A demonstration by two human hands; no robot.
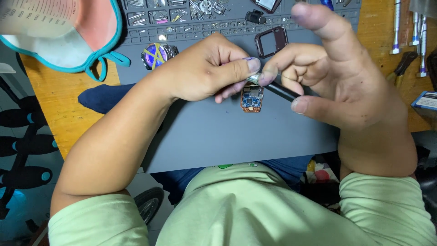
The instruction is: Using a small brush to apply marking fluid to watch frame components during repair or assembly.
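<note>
Our left hand [205,68] pinching the silver tip of a black screwdriver [273,89], our right hand [337,77] gripping its shaft, both just above the small circuit board [251,99]

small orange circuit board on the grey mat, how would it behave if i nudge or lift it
The circuit board looks thin and flat, so probably light and stiff. It would likely slide on the grey mat rather than roll. Its exposed tiny parts suggest it is fragile, so edge handling seems wiser.

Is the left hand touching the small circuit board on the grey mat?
Apart. In the head view, the left hand grips the screwdriver tip with the right hand, held above the board; grey mat shows between them.
</note>
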